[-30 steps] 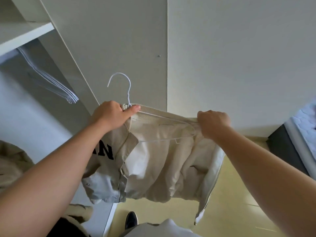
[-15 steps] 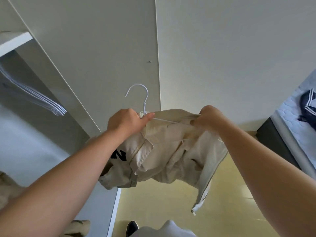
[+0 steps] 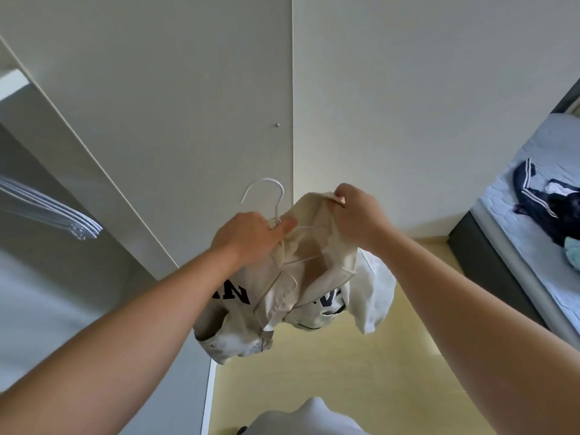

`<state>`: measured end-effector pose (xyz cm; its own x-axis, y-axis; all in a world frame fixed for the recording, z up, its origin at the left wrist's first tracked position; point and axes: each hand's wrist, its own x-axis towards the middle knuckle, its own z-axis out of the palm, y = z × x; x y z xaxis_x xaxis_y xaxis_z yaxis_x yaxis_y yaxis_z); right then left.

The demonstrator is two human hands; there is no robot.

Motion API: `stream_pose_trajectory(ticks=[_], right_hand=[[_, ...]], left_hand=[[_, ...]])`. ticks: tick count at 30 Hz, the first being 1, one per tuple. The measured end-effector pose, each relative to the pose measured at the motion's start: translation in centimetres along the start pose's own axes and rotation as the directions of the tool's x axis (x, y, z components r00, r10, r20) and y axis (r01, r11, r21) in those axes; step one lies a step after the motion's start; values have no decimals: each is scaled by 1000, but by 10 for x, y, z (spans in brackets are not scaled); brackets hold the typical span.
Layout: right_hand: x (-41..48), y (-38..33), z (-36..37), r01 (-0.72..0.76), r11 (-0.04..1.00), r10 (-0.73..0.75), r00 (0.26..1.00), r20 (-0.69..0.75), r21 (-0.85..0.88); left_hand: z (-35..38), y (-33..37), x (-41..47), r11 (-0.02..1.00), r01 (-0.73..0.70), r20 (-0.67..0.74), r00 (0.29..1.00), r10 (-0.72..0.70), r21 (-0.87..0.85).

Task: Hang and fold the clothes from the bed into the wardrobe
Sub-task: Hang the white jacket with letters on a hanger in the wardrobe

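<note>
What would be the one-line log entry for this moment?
step: fitting cream jacket onto white hanger; left hand: grips hanger neck; right hand: pinches jacket; status: not yet hung

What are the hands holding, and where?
The left hand grips the thin white hanger at its neck, under the hook. The right hand pinches the cream cloth jacket by its collar edge.

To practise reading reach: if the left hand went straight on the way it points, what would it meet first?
Probably the collar of the jacket, pinched up by the right hand just beyond the left hand, which grips the hanger. Depth is unclear; the wall lies behind.
</note>
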<state>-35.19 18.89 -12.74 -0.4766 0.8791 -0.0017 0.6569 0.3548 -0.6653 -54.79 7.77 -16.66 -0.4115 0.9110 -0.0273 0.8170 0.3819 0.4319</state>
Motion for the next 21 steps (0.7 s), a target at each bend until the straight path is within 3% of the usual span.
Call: stream_pose_trajectory(ticks=[2,5,7,10,13,18,21], right_hand=[[-8,-7,5,33,999,-29,990,139,-27],[-16,-7,0,-114,984,47,910,412,139],[-16,-1,-8,-108,989,52,895,443,103],[-11,12,-9,-175,973,149,974,169,153],[-11,28,0,-248,950,268,959,-89,192],[-17,53,12,-303,951,308,918,-251,58],[-23,60,23,-467,881,441,870,-220,-81]], left_hand=[[-3,-3,7,996,7,-13,1000,-8,-84],[-6,-7,8,979,29,-145,988,-59,-199],[-7,-10,7,980,-11,-223,974,-34,-199],[-11,-13,8,974,-51,-253,967,-7,-222],[-16,-15,9,968,-39,-266,964,-28,-247],[-18,-17,9,960,-12,-332,939,-84,-278],[-21,-11,5,955,-24,-362,928,-89,-296]])
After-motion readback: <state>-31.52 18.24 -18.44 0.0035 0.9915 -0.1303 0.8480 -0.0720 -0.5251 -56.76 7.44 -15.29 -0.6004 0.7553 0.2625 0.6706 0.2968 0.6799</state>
